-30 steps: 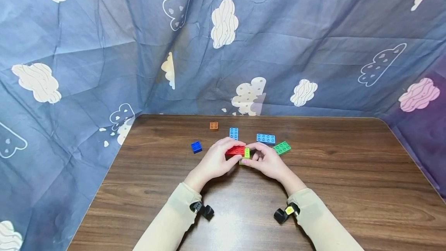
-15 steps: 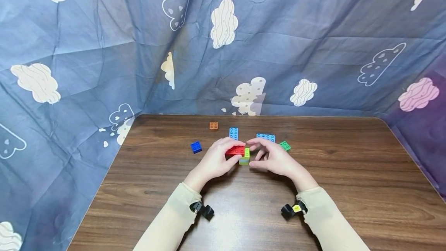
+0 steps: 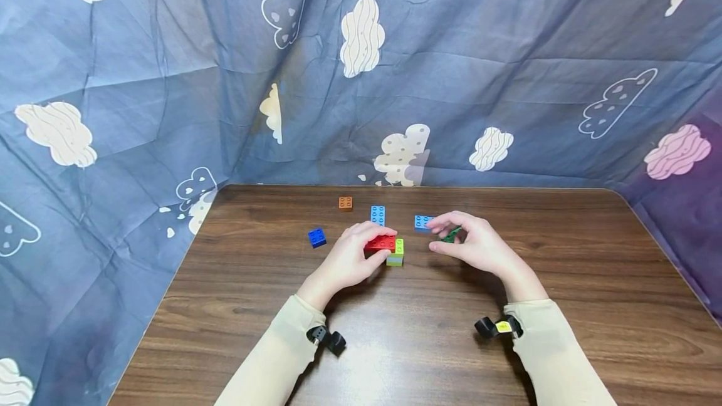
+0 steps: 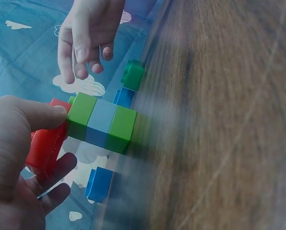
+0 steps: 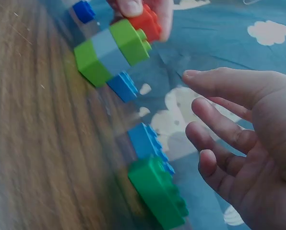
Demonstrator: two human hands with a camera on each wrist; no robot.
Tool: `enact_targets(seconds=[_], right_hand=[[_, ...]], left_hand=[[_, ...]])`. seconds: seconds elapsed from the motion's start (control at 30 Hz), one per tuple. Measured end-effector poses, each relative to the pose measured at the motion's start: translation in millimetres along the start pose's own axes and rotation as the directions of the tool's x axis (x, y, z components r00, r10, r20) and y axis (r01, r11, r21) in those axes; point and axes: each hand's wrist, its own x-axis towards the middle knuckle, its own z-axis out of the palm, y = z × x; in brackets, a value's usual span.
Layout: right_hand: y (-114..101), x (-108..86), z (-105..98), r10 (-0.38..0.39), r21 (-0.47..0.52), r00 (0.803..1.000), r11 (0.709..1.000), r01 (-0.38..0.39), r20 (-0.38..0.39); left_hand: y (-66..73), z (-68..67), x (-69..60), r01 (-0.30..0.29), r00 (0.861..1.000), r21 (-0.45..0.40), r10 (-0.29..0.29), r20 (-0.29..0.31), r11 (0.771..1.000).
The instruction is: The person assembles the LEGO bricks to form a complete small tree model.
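Observation:
A red toy brick (image 3: 381,242) sits at the top of a small stack, and my left hand (image 3: 351,257) grips it between thumb and fingers. Under and beside the red brick, the stack (image 4: 102,122) shows a lime green brick, a light blue-grey one and another lime green one. My right hand (image 3: 474,242) hovers with relaxed, spread fingers over a green brick (image 5: 157,191), apart from it in the right wrist view. Behind the green brick lies a blue eight-stud brick (image 3: 423,223), partly hidden by the right fingers in the head view.
Another light blue brick (image 3: 378,215) lies just behind the stack. A dark blue brick (image 3: 317,237) is left of my left hand, and an orange brick (image 3: 346,203) lies farther back. The wooden table (image 3: 254,306) ends at a cloud-patterned cloth (image 3: 316,111).
My right hand has let go of the stack and moved right, to above the green brick. The left hand has kept its hold on the red brick.

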Motion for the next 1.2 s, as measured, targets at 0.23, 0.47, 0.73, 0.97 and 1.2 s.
enact_targets(seconds=[0.23,0.47,0.73,0.97,1.2], right_hand=[[2.9,-6.2,-15.3,0.005,-0.06,0.999,0.998,-0.008,-0.05],[10.2,-12.0,-26.6,0.026,-0.097,0.997,0.995,-0.034,-0.076],[27.0,-15.6,-31.9,0.032,-0.152,0.994,0.987,-0.047,-0.102],[37.7,-18.3,-33.8,0.018,-0.179,0.994,0.983,-0.037,-0.107],[43.7,-20.0,-35.5,0.027,-0.17,0.996,0.984,-0.042,-0.089]], left_hand=[[-1.5,1.0,-0.6,-0.013,1.0,-0.001,0.013,-0.001,1.0],[-1.2,1.3,-0.6,-0.025,1.0,-0.014,0.025,-0.008,1.0],[0.8,2.2,-0.6,-0.009,1.0,-0.044,0.009,-0.004,0.999],[1.4,1.9,-0.2,-0.008,1.0,-0.043,0.008,0.002,0.999],[1.7,2.3,-0.3,-0.003,1.0,-0.045,0.003,-0.003,0.999]])
